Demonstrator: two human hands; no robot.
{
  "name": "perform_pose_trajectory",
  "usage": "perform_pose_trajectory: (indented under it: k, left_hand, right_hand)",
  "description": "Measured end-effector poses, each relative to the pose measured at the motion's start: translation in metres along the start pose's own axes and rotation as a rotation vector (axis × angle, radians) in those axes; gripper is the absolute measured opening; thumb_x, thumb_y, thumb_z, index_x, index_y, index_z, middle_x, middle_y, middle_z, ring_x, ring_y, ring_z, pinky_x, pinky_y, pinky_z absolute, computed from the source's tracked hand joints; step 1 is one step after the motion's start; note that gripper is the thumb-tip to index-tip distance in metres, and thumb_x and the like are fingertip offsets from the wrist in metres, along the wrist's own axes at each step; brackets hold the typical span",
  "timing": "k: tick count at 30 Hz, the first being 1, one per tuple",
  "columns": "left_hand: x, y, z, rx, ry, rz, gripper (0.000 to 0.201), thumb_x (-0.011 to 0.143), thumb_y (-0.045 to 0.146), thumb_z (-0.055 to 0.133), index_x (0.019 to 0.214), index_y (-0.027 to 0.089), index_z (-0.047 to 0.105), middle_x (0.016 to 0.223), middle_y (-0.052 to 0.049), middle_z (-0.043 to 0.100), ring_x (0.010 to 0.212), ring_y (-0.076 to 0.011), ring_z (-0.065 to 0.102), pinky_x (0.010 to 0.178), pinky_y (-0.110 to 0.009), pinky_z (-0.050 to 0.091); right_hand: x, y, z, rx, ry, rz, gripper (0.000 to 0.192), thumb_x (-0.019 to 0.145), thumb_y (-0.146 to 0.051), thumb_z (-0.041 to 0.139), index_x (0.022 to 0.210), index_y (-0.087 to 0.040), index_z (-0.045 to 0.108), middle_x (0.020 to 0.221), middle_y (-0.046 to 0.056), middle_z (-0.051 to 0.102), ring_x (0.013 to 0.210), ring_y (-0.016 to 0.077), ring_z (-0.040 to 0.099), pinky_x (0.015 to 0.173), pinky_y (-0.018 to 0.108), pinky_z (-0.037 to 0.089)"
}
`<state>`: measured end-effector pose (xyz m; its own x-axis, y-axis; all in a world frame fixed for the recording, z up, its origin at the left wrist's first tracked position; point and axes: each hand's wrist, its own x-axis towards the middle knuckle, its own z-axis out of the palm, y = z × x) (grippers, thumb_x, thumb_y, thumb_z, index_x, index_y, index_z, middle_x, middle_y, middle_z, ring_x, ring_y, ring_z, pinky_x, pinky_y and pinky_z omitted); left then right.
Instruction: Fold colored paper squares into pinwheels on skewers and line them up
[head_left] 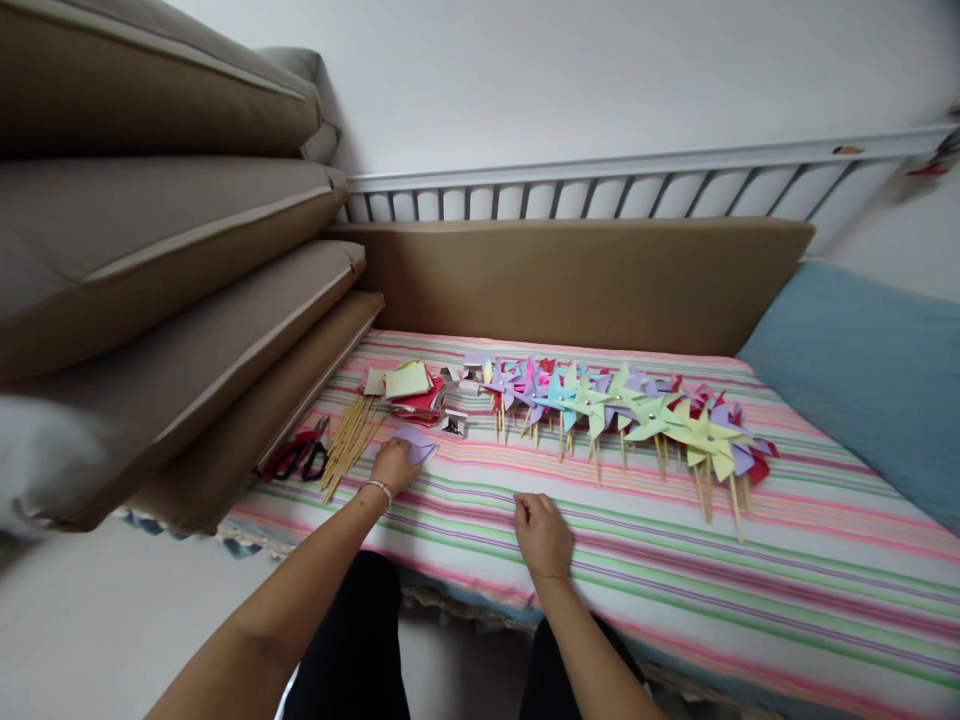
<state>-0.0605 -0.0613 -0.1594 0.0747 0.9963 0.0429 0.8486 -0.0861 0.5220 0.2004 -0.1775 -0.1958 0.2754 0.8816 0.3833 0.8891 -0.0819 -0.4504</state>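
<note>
My left hand [395, 465], with a bracelet on its wrist, has its fingers closed at the edge of a piece of purple paper [417, 443], which lies on the striped cloth. My right hand [544, 535] rests on the cloth, its fingers curled in; whatever they may hold is hidden. To the left of my left hand are a bundle of wooden sticks [350, 445] and scissors [300, 456] with dark handles. Beyond it sits a pile of coloured paper squares [411, 385], next to a small open box [454, 422] with tiny dark pieces inside.
Many finished paper pinwheels [622, 405] on sticks lie in a row to the right. Stacked cushions [187, 280] rise at the left. A brown padded board [570, 285] stands along the back before a white railing [600, 190]. Blue fabric [870, 370] covers the right end.
</note>
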Motion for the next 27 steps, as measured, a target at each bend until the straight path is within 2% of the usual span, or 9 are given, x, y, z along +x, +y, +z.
perform_pose_trajectory:
  k: [6, 8, 11, 14, 17, 20, 25, 26, 27]
  left_hand:
    - [0.002, 0.002, 0.002, 0.092, -0.008, 0.021, 0.035, 0.068, 0.026, 0.066, 0.100, 0.010, 0.063, 0.105, -0.021, 0.061, 0.106, -0.0311, 0.052, 0.092, -0.038, 0.036]
    - [0.003, 0.000, 0.000, 0.095, -0.021, 0.039, 0.029, 0.074, 0.027, 0.063, 0.098, 0.012, 0.063, 0.102, -0.018, 0.063, 0.102, -0.0273, 0.055, 0.091, -0.038, 0.038]
    - [0.003, -0.004, -0.004, 0.076, -0.027, 0.070, 0.027, 0.083, 0.032, 0.054, 0.105, 0.016, 0.059, 0.108, -0.010, 0.060, 0.097, -0.0207, 0.057, 0.086, -0.040, 0.045]
    - [0.002, -0.007, -0.006, 0.033, 0.017, 0.093, 0.030, 0.086, 0.033, 0.051, 0.112, 0.018, 0.054, 0.115, -0.008, 0.057, 0.095, -0.0190, 0.058, 0.081, -0.041, 0.050]
    - [-0.002, -0.006, -0.012, -0.034, 0.109, 0.130, 0.028, 0.086, 0.032, 0.051, 0.108, 0.016, 0.057, 0.111, -0.008, 0.060, 0.096, -0.0197, 0.058, 0.084, -0.042, 0.048]
    - [-0.007, 0.000, -0.025, -0.127, 0.226, 0.193, 0.024, 0.086, 0.026, 0.047, 0.099, 0.016, 0.065, 0.107, -0.010, 0.064, 0.105, -0.0226, 0.056, 0.095, -0.043, 0.040]
    - [-0.024, 0.024, -0.053, -0.347, 0.392, 0.231, 0.028, 0.080, 0.026, 0.049, 0.102, 0.021, 0.066, 0.121, -0.010, 0.059, 0.120, -0.0289, 0.045, 0.105, -0.051, 0.026]
    - [-0.030, 0.031, -0.056, -0.463, 0.407, 0.195, 0.028, 0.079, 0.027, 0.051, 0.101, 0.021, 0.067, 0.123, -0.009, 0.058, 0.122, -0.0289, 0.043, 0.105, -0.050, 0.026]
    - [-0.037, 0.039, -0.057, -0.708, 0.400, 0.100, 0.026, 0.077, 0.027, 0.054, 0.098, 0.021, 0.067, 0.124, -0.009, 0.057, 0.124, -0.0283, 0.041, 0.106, -0.047, 0.026]
  right_hand:
    - [-0.001, 0.000, 0.000, 0.021, -0.008, 0.002, 0.018, 0.084, -0.022, 0.047, 0.086, -0.022, 0.065, 0.085, 0.001, 0.063, 0.074, 0.0140, 0.055, 0.059, 0.024, 0.029]
    - [-0.001, 0.000, 0.000, 0.031, -0.010, 0.008, 0.018, 0.084, -0.021, 0.047, 0.086, -0.022, 0.065, 0.085, 0.002, 0.063, 0.075, 0.0143, 0.055, 0.059, 0.024, 0.029]
    - [0.000, 0.001, 0.000, 0.057, -0.018, 0.015, 0.018, 0.084, -0.022, 0.047, 0.086, -0.021, 0.065, 0.085, 0.002, 0.062, 0.077, 0.0151, 0.055, 0.060, 0.025, 0.029]
    - [0.000, 0.001, 0.000, 0.096, -0.028, 0.028, 0.019, 0.084, -0.022, 0.046, 0.086, -0.021, 0.065, 0.086, 0.003, 0.062, 0.076, 0.0158, 0.054, 0.060, 0.026, 0.028]
    - [0.001, 0.000, -0.001, 0.151, -0.034, 0.047, 0.019, 0.083, -0.021, 0.046, 0.086, -0.021, 0.065, 0.086, 0.004, 0.062, 0.076, 0.0168, 0.053, 0.060, 0.026, 0.028]
    - [-0.001, -0.003, -0.004, 0.227, -0.035, 0.069, 0.019, 0.081, -0.020, 0.048, 0.084, -0.021, 0.066, 0.085, 0.004, 0.062, 0.078, 0.0172, 0.053, 0.063, 0.026, 0.030]
    - [0.000, -0.005, -0.013, 0.419, -0.019, 0.142, 0.016, 0.073, -0.015, 0.053, 0.077, -0.023, 0.067, 0.082, 0.002, 0.063, 0.080, 0.0168, 0.055, 0.071, 0.026, 0.036]
    - [0.000, -0.005, -0.016, 0.471, -0.016, 0.166, 0.016, 0.072, -0.015, 0.053, 0.075, -0.022, 0.067, 0.081, 0.002, 0.063, 0.080, 0.0171, 0.056, 0.073, 0.026, 0.037]
    - [0.001, -0.006, -0.019, 0.529, -0.015, 0.193, 0.015, 0.071, -0.016, 0.053, 0.074, -0.022, 0.066, 0.081, 0.003, 0.063, 0.080, 0.0176, 0.056, 0.075, 0.027, 0.039]
